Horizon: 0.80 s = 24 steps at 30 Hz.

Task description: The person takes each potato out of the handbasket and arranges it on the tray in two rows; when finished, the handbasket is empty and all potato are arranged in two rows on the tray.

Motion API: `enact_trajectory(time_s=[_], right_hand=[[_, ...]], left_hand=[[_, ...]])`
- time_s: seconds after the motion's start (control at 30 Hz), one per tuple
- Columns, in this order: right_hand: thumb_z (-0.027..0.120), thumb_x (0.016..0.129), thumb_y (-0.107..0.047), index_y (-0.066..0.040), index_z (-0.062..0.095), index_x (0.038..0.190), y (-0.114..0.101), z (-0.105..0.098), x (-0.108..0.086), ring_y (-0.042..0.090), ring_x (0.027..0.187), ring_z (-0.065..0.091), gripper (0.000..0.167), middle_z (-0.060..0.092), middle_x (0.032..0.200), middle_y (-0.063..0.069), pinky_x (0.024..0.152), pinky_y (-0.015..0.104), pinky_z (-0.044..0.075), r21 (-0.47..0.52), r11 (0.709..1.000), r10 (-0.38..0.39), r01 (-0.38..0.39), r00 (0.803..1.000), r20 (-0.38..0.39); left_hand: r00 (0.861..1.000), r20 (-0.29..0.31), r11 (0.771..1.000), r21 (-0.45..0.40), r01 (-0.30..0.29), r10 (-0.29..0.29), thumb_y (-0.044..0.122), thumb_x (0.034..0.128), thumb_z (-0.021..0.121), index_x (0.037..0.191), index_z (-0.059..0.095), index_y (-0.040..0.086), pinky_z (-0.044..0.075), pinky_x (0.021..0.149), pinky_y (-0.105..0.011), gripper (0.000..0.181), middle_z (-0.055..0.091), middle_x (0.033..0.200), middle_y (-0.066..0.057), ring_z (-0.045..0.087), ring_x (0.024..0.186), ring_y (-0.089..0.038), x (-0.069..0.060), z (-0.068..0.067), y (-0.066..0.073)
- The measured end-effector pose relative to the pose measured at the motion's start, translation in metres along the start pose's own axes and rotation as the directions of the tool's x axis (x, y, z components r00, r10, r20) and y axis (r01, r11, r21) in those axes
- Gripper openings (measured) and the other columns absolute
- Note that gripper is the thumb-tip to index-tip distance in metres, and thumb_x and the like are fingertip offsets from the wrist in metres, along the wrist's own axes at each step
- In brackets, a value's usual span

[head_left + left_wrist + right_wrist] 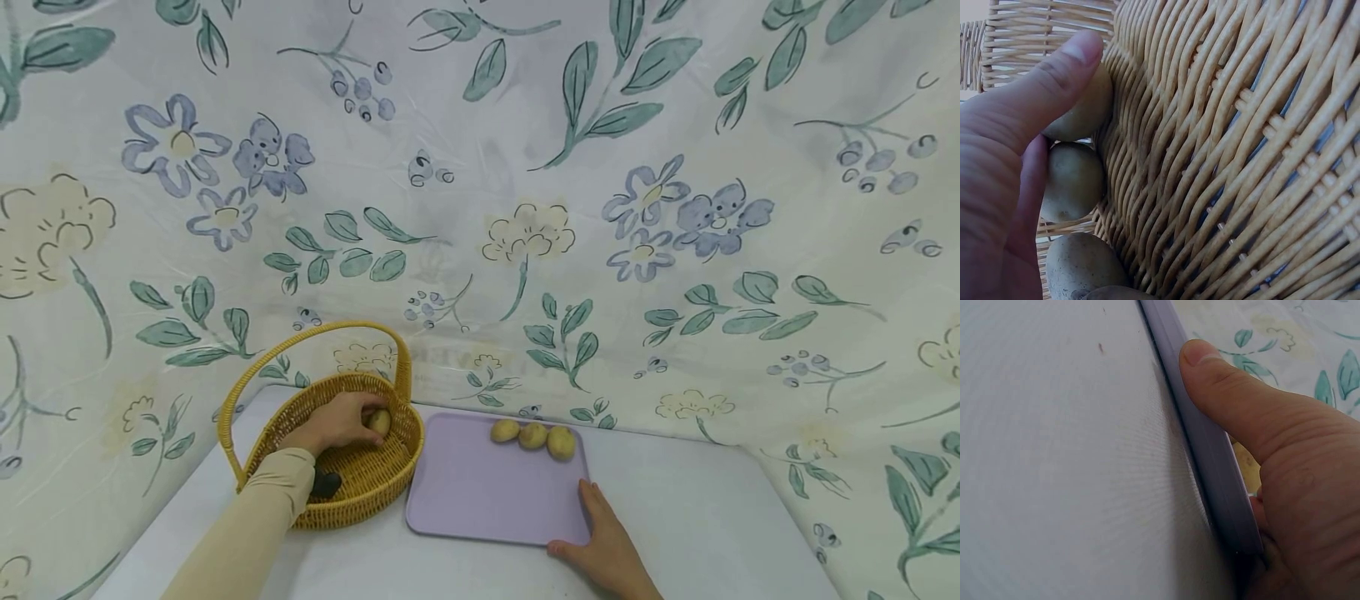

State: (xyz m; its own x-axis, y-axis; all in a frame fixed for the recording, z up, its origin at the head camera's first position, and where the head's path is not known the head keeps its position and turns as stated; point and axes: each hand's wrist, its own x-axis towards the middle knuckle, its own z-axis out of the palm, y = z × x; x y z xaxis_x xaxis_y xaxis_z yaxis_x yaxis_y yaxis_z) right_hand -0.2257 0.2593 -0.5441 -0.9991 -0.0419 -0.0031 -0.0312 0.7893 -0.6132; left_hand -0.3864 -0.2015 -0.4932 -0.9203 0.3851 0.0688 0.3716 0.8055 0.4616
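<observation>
Inside the yellow wicker basket point(352, 510), the left hand point(341, 421) reaches toward the far right wall, thumb and fingers around a potato point(380, 422). In the left wrist view the left hand point(1004, 144) has its thumb over the top potato point(1082, 109); another potato point(1072, 181) lies just below, and more are at the bottom edge. A lilac tray point(487, 492) bears three potatoes point(532, 435) in a row along its far edge. The right hand point(611, 546) holds the tray's near right corner; in the right wrist view its thumb presses the tray's side point(1210, 456).
A dark object point(326, 484) lies in the basket beneath the left wrist. The basket's tall handle point(258, 367) arches over the left forearm. Basket and tray stand side by side on a white table point(675, 492), with a flower-patterned sheet point(465, 167) behind and around it.
</observation>
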Motion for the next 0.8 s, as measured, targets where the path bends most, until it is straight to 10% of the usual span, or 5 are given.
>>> enact_trajectory(time_s=[0.8], right_hand=[[0.087,0.071,-0.056,0.004,0.03,0.158,-0.0039,-0.0026,0.0062,0.048,0.152,0.024,0.12,0.027,0.164,0.027,0.123,0.061,0.025,-0.007,1.0,0.014,-0.014,1.0,0.004]], left_hand=[[1.0,-0.023,0.995,-0.096,-0.015,0.013,0.03,0.0785,0.089,0.122,0.075,0.012,0.054,0.102,-0.053,0.049,0.074,0.123,-0.009,0.066,0.12,-0.034,0.0093,-0.0066,-0.0037]])
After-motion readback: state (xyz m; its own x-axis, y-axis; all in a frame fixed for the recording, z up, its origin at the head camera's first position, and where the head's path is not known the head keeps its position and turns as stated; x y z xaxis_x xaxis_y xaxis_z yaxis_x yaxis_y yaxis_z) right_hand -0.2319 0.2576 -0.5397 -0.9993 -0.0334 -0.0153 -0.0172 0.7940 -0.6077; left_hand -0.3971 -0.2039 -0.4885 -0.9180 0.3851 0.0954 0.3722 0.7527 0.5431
